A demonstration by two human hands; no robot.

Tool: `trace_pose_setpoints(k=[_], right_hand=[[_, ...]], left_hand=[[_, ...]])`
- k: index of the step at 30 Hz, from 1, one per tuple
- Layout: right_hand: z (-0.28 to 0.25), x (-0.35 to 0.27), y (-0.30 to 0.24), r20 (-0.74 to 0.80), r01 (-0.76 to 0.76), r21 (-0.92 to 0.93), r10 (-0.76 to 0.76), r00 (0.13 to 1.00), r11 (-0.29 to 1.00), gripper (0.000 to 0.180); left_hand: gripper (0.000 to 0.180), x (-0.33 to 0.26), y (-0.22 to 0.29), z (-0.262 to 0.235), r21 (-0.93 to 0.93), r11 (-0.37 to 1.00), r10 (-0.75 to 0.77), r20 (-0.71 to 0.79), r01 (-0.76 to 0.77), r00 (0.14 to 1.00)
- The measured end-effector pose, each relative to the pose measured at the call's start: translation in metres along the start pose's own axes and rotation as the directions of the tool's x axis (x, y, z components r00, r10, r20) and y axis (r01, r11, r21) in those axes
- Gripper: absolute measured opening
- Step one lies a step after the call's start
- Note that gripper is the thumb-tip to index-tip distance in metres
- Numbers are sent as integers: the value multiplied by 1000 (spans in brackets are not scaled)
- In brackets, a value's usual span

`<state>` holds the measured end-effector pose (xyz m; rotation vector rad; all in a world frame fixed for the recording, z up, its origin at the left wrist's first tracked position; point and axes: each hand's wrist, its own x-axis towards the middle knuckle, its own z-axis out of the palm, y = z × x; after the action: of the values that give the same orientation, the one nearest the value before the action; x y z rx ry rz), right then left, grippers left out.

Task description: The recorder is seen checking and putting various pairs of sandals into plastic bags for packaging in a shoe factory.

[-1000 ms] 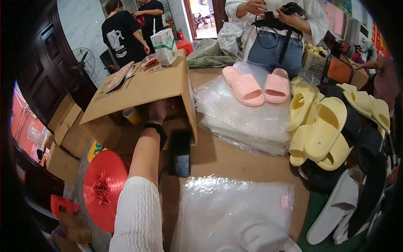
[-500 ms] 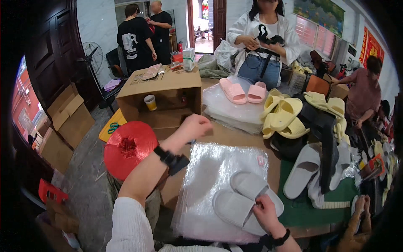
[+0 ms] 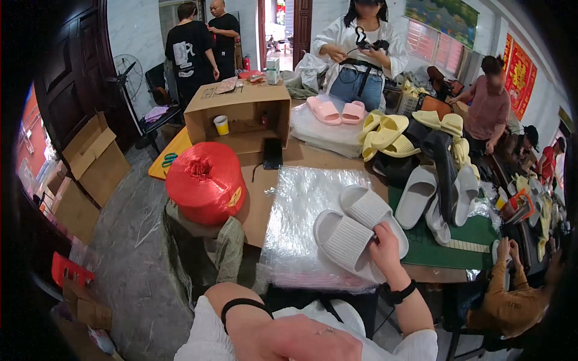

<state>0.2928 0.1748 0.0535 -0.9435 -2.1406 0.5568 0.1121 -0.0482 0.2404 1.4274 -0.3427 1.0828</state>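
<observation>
Two white ribbed slippers (image 3: 355, 231) sit a bit right of centre in the frame, soles up and overlapping, on a stack of clear plastic bags (image 3: 304, 216) spread over the counter (image 3: 259, 204). The right hand (image 3: 385, 249) has its fingers closed on the edge of the nearer slipper. The left hand (image 3: 301, 340) is down at the bottom edge, close to the body, blurry, so I can't tell if its fingers are open or curled.

Upper left of centre there's an open cardboard box (image 3: 241, 114) lying on its side with one yellow cup (image 3: 221, 124) and a small red item inside. One big red spool of twine (image 3: 205, 180) sits left of the bags. One pink slipper pair (image 3: 337, 111) rests on another bag stack up top.
</observation>
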Motion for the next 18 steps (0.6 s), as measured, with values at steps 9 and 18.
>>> trace_pose_setpoints(k=[9, 18], right_hand=[[-38, -85, -12, -388, 7, -39, -22, 921, 999, 40], [-48, -99, -24, -427, 7, 64, 21, 904, 998, 38]], left_hand=[[15, 9, 6, 13, -40, 999, 35, 223, -27, 974], [17, -74, -43, -76, 771, 167, -38, -617, 614, 786]])
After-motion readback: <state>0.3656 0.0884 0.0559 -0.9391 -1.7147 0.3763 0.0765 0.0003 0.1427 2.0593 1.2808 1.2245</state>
